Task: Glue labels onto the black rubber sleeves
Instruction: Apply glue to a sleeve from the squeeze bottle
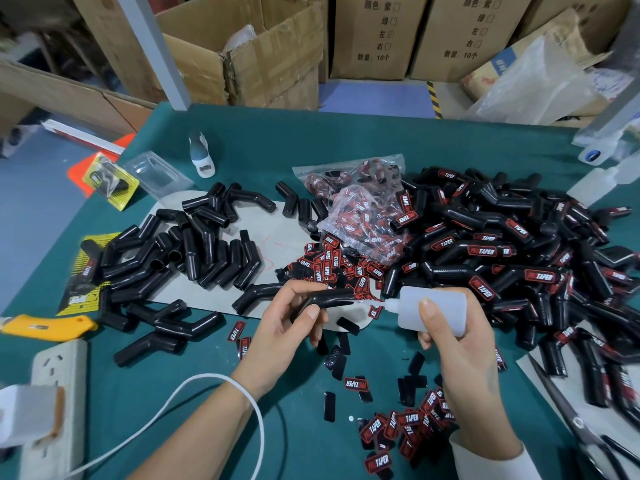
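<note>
1. Holding the glue bottle (431,311) nearly level, the right hand (457,344) wraps around its body, nozzle aimed left at the sleeve.
2. Pinching a bent black rubber sleeve (329,299) between thumb and fingers, the left hand (287,327) keeps it at frame centre, just above the green surface (207,393).
3. My advice: squeeze gently, lay a thin bead on the flat face near the sleeve's right end, and keep fingers away from the wet spot.
4. Loose labels (398,427) lie near the right wrist, lower centre; unlabelled sleeves (194,251) pile at left, labelled sleeves (519,258) at right.
</note>
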{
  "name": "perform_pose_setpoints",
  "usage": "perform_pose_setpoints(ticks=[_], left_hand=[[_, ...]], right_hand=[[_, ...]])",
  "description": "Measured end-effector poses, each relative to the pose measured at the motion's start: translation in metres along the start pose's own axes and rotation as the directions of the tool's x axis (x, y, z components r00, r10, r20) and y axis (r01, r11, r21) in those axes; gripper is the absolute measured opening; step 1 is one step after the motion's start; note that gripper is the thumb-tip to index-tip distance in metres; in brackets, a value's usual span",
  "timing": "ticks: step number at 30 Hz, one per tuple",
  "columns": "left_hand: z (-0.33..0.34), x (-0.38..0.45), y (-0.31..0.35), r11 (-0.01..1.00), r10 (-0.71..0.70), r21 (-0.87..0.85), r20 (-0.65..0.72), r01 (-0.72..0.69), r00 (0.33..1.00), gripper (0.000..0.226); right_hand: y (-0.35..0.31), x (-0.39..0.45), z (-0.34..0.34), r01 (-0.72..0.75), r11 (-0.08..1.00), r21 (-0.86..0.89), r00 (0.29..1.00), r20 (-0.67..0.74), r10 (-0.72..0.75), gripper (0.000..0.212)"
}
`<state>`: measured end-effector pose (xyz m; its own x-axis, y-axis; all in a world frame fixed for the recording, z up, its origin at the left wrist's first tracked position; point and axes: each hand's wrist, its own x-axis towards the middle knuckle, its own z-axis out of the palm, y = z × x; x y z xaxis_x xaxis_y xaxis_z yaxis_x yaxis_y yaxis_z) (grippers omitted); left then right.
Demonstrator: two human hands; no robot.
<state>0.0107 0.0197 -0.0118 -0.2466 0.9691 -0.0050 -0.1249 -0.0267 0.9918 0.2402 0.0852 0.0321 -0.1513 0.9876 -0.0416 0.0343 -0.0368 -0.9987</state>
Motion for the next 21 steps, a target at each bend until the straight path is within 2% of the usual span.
perform_pose_setpoints(ticks=[9,17,21], left_hand=[[0.0008,-0.0014,0.0031,1.000,0.011,-0.005,0.000,-0.011,1.000,0.027],[0.0004,-0.0011,0.0030,1.000,0.015,-0.001,-0.004,-0.015,1.000,0.028],[0.0012,-0.0009,0.0031,1.000,0.010,0.001,-0.012,-0.010,1.000,0.027]], right_hand=[[0.0011,-0.0001,-0.0004,0.011,1.000,-0.009,1.000,0.000,-0.011,0.035],[0.0010,0.0004,0.0003,0.004,1.000,-0.008,1.000,-0.017,-0.005,0.048],[0.0009,0.0007,0.0006,0.011,1.000,-0.002,1.000,-0.021,-0.011,0.047]])
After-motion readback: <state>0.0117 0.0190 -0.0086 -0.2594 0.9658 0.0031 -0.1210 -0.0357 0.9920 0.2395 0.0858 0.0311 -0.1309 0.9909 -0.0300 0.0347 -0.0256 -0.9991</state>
